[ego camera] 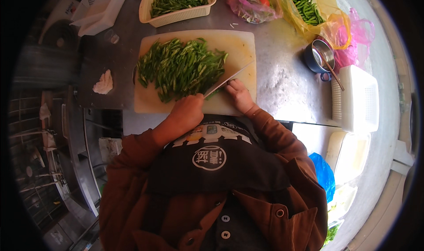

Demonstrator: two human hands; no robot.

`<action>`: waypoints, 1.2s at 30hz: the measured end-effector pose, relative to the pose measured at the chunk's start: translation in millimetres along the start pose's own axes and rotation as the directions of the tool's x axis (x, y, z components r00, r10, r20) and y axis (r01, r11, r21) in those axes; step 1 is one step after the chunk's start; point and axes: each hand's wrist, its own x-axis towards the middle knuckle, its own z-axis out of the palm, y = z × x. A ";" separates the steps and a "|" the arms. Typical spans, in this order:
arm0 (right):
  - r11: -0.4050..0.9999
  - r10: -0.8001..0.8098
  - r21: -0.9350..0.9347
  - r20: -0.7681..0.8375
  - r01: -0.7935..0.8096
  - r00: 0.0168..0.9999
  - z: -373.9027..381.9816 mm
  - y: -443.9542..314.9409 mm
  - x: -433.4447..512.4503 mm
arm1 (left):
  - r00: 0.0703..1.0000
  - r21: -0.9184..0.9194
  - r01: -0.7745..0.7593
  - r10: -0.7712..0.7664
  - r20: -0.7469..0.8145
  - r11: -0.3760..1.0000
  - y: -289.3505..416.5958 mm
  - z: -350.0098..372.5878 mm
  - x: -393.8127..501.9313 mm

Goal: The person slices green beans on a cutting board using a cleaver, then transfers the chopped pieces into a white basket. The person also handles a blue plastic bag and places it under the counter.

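My left hand is closed around the handle of a kitchen knife. The blade slants up and to the right over a pale plastic cutting board. Just right of the blade, my right hand has its fingers curled down on a green vegetable, which the fingers and knife mostly hide. A wide heap of thinly sliced green vegetables, apparently green peppers, covers the board's left and middle. The knife lies along the heap's lower right edge.
Behind the board stands a cream basket of more slices. Plastic bags of vegetables, a yellow one among them, lie far right. A metal cup with chopsticks and white baskets stand right. A crumpled cloth lies left.
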 end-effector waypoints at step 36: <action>0.988 0.154 -0.002 -0.003 -0.154 0.988 -16.8 10.0 -15.5 | 0.996 0.081 -0.055 0.049 0.075 0.995 30.7 7.7 52.3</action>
